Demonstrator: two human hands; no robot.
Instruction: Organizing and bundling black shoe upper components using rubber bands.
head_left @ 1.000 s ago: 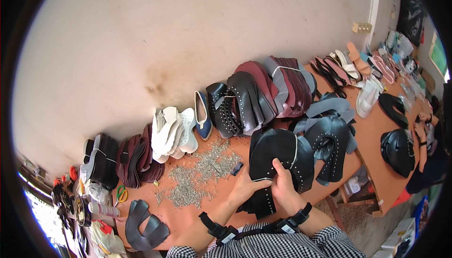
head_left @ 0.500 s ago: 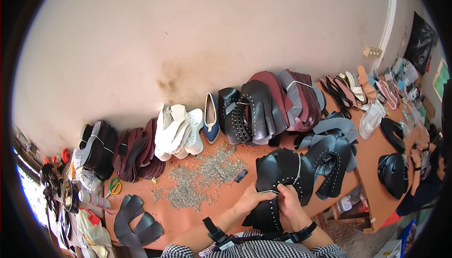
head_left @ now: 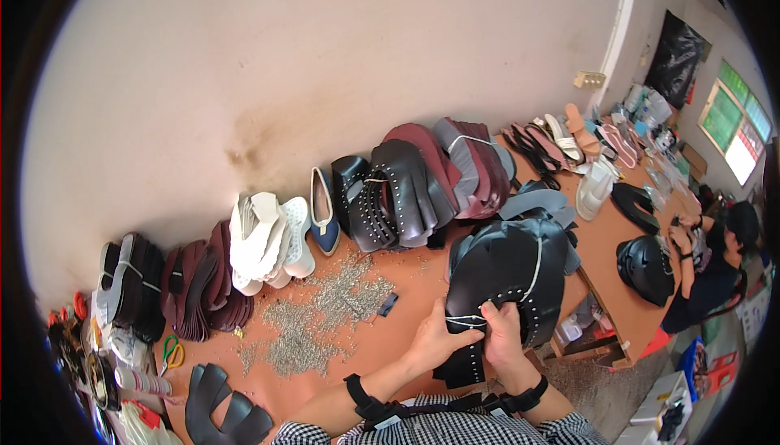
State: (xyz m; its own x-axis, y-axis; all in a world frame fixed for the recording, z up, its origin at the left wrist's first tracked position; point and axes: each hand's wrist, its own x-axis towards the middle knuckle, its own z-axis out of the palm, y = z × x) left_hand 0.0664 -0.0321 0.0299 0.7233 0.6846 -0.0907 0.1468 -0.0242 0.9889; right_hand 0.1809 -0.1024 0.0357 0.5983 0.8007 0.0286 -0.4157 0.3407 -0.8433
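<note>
A bundle of black leather shoe uppers (head_left: 508, 262), edged with silver studs, is held up over the table's front edge. A thin pale band (head_left: 536, 266) runs across it, and another pale band crosses it by my left thumb. My left hand (head_left: 439, 338) grips the bundle's near left part, with the thumb on top and fingers partly hidden. My right hand (head_left: 504, 335) closes on the same bundle just beside it, thumb pointing up along the studs. Behind the held bundle lie grey-blue pieces (head_left: 536, 201), partly covered by it.
Small metal studs (head_left: 309, 331) lie scattered on the orange-brown table (head_left: 382, 372). Stacked uppers (head_left: 406, 185), white soles (head_left: 272, 242) and a navy shoe (head_left: 323, 213) line the wall. Scissors (head_left: 172, 354) and a loose black upper (head_left: 223, 412) lie left. A co-worker (head_left: 715, 258) sits at right.
My view has turned rightward, so the table's things appear farther left. The held bundle has come up and right, now covering much of the studded uppers behind it. Both hands keep their grip.
</note>
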